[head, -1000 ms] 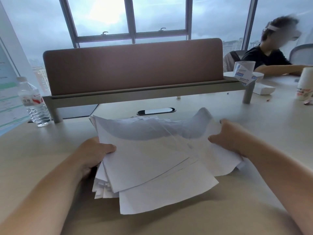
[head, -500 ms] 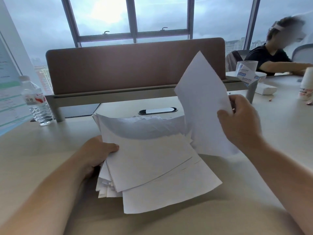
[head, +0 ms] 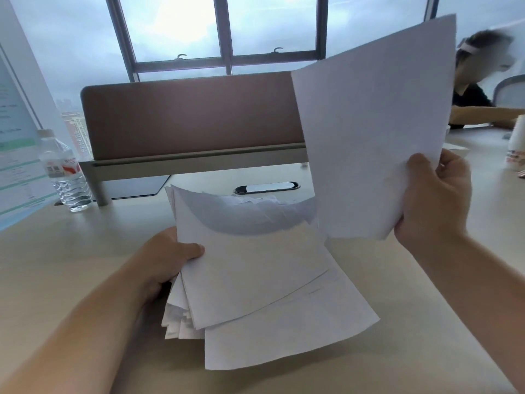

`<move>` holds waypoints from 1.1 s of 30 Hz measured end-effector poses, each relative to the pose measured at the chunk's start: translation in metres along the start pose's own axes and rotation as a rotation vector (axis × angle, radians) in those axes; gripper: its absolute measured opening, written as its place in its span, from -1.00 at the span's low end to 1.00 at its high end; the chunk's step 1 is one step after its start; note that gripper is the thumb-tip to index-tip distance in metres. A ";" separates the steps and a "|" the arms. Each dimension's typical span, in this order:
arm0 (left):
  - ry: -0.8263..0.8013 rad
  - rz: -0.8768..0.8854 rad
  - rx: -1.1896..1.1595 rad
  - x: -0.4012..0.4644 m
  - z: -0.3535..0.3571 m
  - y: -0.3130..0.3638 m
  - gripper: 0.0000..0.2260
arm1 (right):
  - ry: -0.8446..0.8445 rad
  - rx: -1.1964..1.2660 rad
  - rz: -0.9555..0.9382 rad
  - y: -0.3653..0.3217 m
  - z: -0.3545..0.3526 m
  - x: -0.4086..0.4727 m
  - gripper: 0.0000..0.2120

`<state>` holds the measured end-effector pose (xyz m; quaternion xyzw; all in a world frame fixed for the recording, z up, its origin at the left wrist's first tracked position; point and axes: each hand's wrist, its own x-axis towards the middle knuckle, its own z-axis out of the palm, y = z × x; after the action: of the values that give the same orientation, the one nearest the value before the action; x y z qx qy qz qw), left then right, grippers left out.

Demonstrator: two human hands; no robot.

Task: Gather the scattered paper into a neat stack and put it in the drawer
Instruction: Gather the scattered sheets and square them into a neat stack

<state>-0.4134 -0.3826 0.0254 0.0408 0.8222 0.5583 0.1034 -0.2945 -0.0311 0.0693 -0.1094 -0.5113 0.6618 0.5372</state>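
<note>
1. Head view: the left hand [head: 167, 258] grips the left edge of an untidy stack of paper [head: 255, 274], thumb on top and the other fingers curled under it. The sheets are fanned out of line, their near corners sticking out at different angles over the table [head: 71, 265].
2. The far edge of the stack curls upward and is in shadow; whether its near end touches the table cannot be told.
3. The right hand [head: 434, 200] pinches the lower right corner of a few loose sheets [head: 375, 123], thumb on the near face and fingers curled behind. These sheets stand nearly upright, raised above and to the right of the stack, their lower edge just beside its far right corner.
4. No drawer shows in this view.
5. A water bottle [head: 64, 172] stands upright at the left, near the foot of a brown desk divider [head: 193, 118].
6. An oval cable port [head: 267, 187] lies in the table just beyond the stack.
7. A second person [head: 471, 95] sits at the far right, behind the raised sheets, forearm on the table.
</note>
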 end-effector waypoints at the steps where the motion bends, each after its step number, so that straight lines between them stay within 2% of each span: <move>1: -0.002 0.000 -0.001 0.000 0.000 0.000 -0.83 | 0.021 0.035 0.026 -0.001 0.000 0.001 -0.83; 3: -0.007 0.002 -0.003 0.000 0.000 0.001 -0.83 | 0.041 0.056 0.069 -0.001 0.001 0.000 -0.92; 7: -0.007 0.008 0.017 -0.001 0.000 0.000 -0.84 | 0.040 0.113 0.182 0.000 0.001 -0.003 -0.87; 13: -0.009 0.005 0.042 0.001 -0.001 0.000 -0.84 | 0.164 0.201 0.136 -0.011 0.002 0.002 -0.91; 15: -0.013 -0.002 0.034 0.002 -0.001 0.000 -0.84 | 0.153 0.262 0.161 -0.014 0.003 0.003 -0.90; 18: -0.020 -0.002 0.043 0.001 -0.001 0.000 -0.84 | -0.004 0.275 0.271 -0.012 0.009 -0.004 -0.84; 23: -0.021 0.020 0.077 0.000 -0.002 0.001 -0.79 | -0.307 -0.143 0.490 0.011 0.016 -0.032 -0.80; 28: -0.033 0.037 0.071 0.000 -0.001 0.000 -0.83 | -0.474 -0.309 0.613 0.034 0.018 -0.059 -0.61; 30: -0.039 0.047 0.090 0.000 -0.001 0.000 -0.83 | -0.517 -0.409 0.639 0.041 0.020 -0.065 -0.60; 33: -0.033 0.047 0.092 -0.001 -0.001 0.000 -0.85 | -0.665 -0.560 0.621 0.042 0.017 -0.067 -0.60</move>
<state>-0.4128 -0.3838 0.0259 0.0741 0.8438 0.5216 0.1018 -0.3047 -0.0913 0.0169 -0.1792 -0.7546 0.6267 0.0750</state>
